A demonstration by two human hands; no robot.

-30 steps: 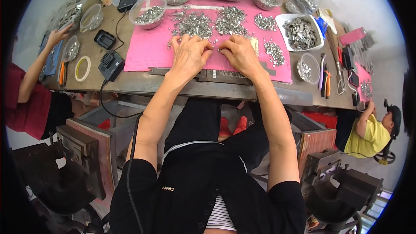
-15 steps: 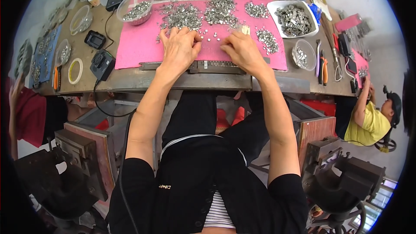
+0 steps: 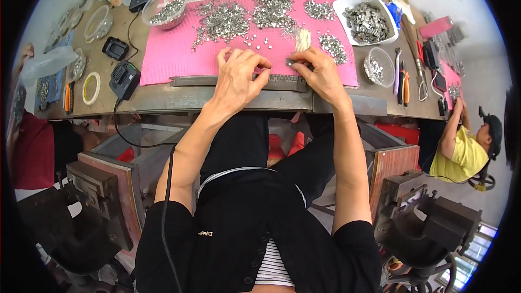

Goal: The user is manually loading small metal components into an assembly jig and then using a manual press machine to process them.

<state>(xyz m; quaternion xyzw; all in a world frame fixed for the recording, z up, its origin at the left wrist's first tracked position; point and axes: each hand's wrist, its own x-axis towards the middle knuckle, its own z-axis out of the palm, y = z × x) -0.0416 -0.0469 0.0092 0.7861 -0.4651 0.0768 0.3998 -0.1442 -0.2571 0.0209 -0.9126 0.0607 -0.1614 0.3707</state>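
Note:
My left hand (image 3: 239, 78) is closed over a slotted metal bar (image 3: 282, 82) at the bench's near edge. Its thumb and forefinger come together near the bar's middle; what they pinch, if anything, is too small to make out. Just to the right, my right hand (image 3: 324, 76) pinches a small dark flat metal piece (image 3: 290, 62) between thumb and fingers, above the bar's right end. Beyond both hands, several loose small metal parts (image 3: 266, 40) lie on the pink mat (image 3: 168, 57), in front of larger heaps of metal parts (image 3: 225, 21).
Clear plastic tubs (image 3: 165, 16) of metal parts line the back. A white dish (image 3: 350, 39) of parts stands right, near orange-handled pliers (image 3: 405, 89). A black charger (image 3: 124, 80) with a cable and a tape ring (image 3: 93, 88) lie left. Co-workers sit at both sides.
Both hands have drawn nearer, onto the bar, and my left has shifted right. The dark metal piece now shows in my right fingers. At far left, a clear plastic bag has come into view.

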